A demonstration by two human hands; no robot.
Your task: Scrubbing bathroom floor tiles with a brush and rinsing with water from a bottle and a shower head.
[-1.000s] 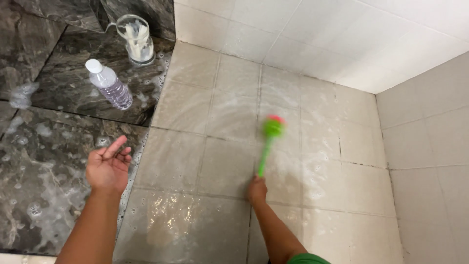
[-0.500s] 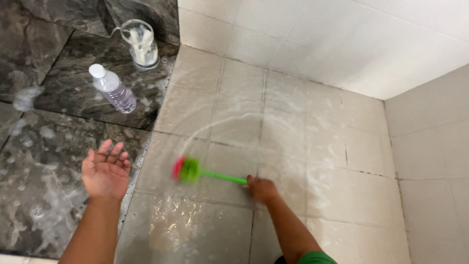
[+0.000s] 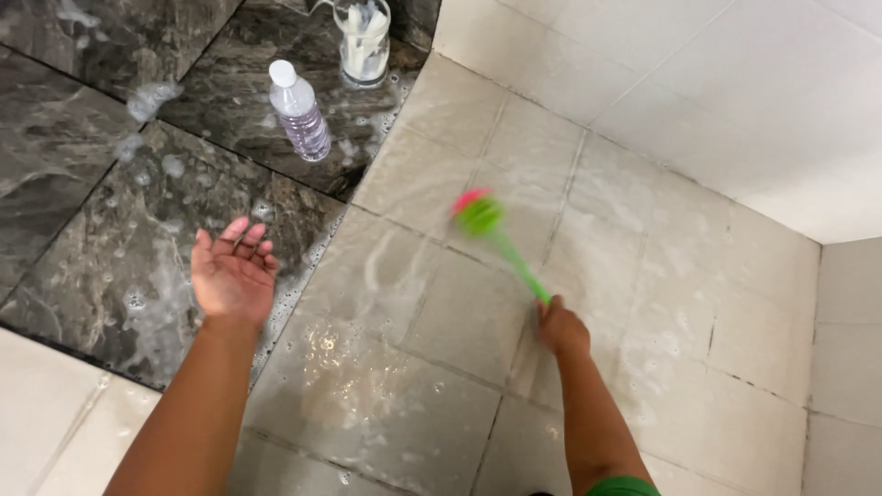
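Wet, soapy cream floor tiles (image 3: 413, 386) meet dark marble (image 3: 83, 184). The right hand (image 3: 562, 328) has its grip closed on a green scrub brush (image 3: 501, 241); the left hand (image 3: 232, 271) hangs open, empty.

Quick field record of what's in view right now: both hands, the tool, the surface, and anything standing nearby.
right hand: gripping the green brush handle
brush: green, pink at the head, blurred, head over the wet tiles
left hand: open, palm up, holding nothing
surface: pale tiles, wet and soapy
nearby: clear plastic bottle and clear jug upright on the dark marble floor
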